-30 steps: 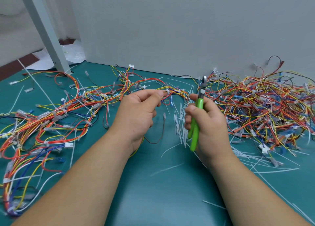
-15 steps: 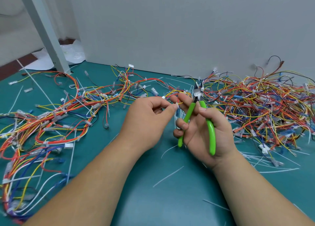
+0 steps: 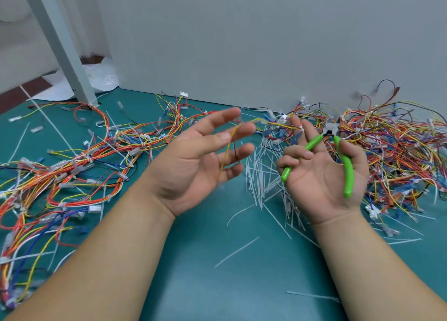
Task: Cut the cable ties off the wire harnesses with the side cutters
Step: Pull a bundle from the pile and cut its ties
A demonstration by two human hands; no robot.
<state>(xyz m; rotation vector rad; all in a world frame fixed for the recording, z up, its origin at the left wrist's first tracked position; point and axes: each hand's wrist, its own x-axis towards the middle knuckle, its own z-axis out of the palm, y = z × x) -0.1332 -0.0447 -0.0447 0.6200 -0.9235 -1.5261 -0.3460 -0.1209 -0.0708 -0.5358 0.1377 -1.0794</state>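
My right hand (image 3: 321, 175) is turned palm up and holds the green-handled side cutters (image 3: 338, 156), handles spread, jaws pointing away at the wire heap. Its raised forefinger and thumb pinch a thin yellow wire (image 3: 273, 124) at a small white tie. That wire runs left and hangs down in front of my left hand (image 3: 203, 156), which is palm up with fingers spread and straight, gripping nothing. A big tangle of tied wire harnesses (image 3: 387, 146) lies on the right. Looser orange, yellow and blue harnesses (image 3: 72, 165) lie on the left.
A heap of cut white cable tie pieces (image 3: 266, 175) lies on the green mat (image 3: 217, 272) between my hands, with stray strips nearer me. A grey wall (image 3: 242, 42) closes the back. A slanted grey metal post (image 3: 60, 42) stands at the back left.
My left hand let go of the wire and opened, fingers spreading. My right hand turned further palm up, cutter handles spread wider, and lifted the yellow wire.
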